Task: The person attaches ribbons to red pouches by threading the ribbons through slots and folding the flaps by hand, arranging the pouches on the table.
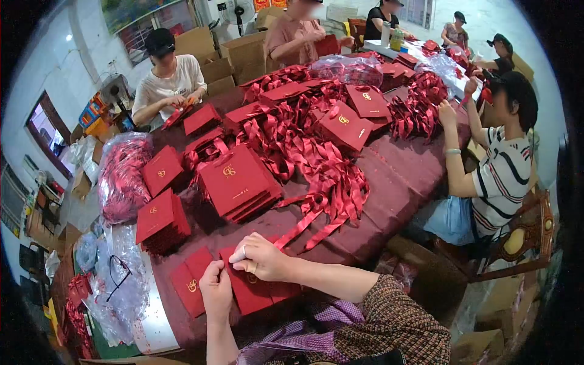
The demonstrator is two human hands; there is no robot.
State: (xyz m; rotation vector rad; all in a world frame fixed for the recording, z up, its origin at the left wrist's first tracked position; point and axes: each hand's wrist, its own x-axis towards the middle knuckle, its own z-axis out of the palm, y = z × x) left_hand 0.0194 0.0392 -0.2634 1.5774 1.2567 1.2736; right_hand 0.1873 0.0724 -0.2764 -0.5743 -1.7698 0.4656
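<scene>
The right hand [261,258] and left hand [217,289] are pinching side by side (what they are gripping, if anything, I cannot tell). Directly below, a red bag [254,301] is lying on the maroon tablecloth [398,182]; beyond, stacked bags [237,185] are sitting beside tangled ribbons [331,176].

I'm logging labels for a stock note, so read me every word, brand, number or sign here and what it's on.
"GS", probably: the stylised gold monogram on the red bags; letters uncertain.
Small line below it on some bags: too small to read.
Red posters at the back: too small to read.
I can read nothing else.
</scene>
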